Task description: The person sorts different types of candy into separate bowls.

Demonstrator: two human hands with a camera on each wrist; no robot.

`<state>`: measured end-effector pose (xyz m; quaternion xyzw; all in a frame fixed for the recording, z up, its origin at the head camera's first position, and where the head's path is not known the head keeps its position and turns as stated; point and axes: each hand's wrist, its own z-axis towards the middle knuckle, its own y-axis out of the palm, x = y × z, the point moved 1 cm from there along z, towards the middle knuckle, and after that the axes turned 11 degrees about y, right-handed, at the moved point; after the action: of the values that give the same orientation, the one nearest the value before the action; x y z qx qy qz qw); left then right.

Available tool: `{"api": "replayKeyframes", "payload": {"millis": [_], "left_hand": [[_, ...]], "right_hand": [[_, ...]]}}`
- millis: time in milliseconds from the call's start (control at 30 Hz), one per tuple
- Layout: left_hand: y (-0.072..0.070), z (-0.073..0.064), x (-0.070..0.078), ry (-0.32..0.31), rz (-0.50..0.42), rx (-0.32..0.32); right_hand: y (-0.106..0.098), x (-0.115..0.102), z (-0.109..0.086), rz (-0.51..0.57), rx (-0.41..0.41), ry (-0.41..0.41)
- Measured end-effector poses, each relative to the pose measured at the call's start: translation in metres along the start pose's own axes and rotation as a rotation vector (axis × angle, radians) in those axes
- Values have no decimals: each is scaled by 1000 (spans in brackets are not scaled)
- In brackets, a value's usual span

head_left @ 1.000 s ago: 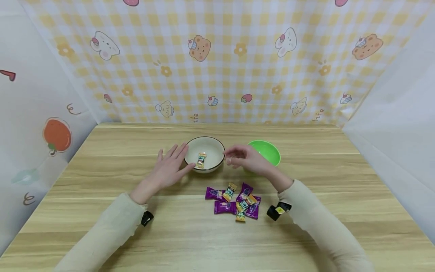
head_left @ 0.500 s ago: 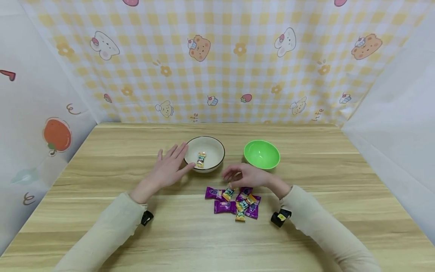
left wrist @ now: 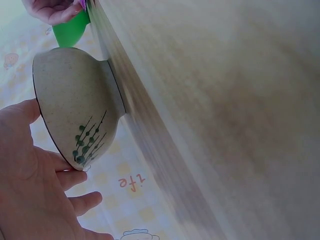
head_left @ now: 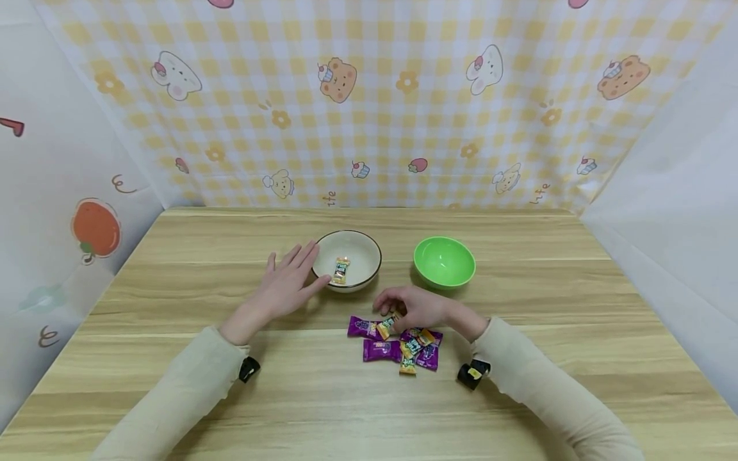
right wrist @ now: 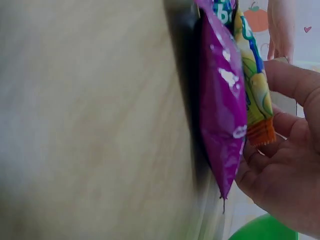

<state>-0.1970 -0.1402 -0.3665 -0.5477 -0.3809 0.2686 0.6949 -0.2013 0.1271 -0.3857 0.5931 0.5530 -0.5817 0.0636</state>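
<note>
My left hand (head_left: 285, 285) rests against the left rim of a cream bowl (head_left: 360, 248) with a dark edge, fingers spread and straight. One small yellow candy packet (head_left: 341, 271) lies in this bowl. Over the candy pile my right hand (head_left: 423, 307) reaches down, thumb and fingers on either side of a yellow candy packet (head_left: 385, 329), a gap still between them. Purple candy packets (head_left: 380, 351) and other yellow packets (head_left: 416, 344) lie loosely heaped nearby. In the right wrist view, a purple packet (right wrist: 222, 100) partly hides the fingertips.
A green bowl (head_left: 444, 259) with nothing seen inside stands behind my right hand, right of the cream bowl. The wooden table (head_left: 323, 410) ends at a checked cloth backdrop (head_left: 369, 128). White sheets hang at both sides.
My right hand has come from between the two bowls down toward me to the candy pile, uncovering the green bowl. The left hand has stayed at the cream bowl.
</note>
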Motion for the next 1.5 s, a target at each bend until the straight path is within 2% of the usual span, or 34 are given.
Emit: {"api": "replayKeyframes", "payload": {"millis": [300, 567, 833, 1133, 1500], "left_hand": [[1, -1, 0, -5, 2, -5], [0, -1, 0, -16, -5, -16], [0, -1, 1, -17, -4, -16], [0, -1, 1, -15, -1, -17], [-2, 1, 1, -13, -5, -13]], "right_hand": [[3, -1, 0, -98, 24, 6], [3, -2, -1, -79, 8, 8], [0, 3, -2, -6, 27, 30], [-11, 7, -2, 166, 80, 43], [-23, 0, 1, 367, 226, 67]]}}
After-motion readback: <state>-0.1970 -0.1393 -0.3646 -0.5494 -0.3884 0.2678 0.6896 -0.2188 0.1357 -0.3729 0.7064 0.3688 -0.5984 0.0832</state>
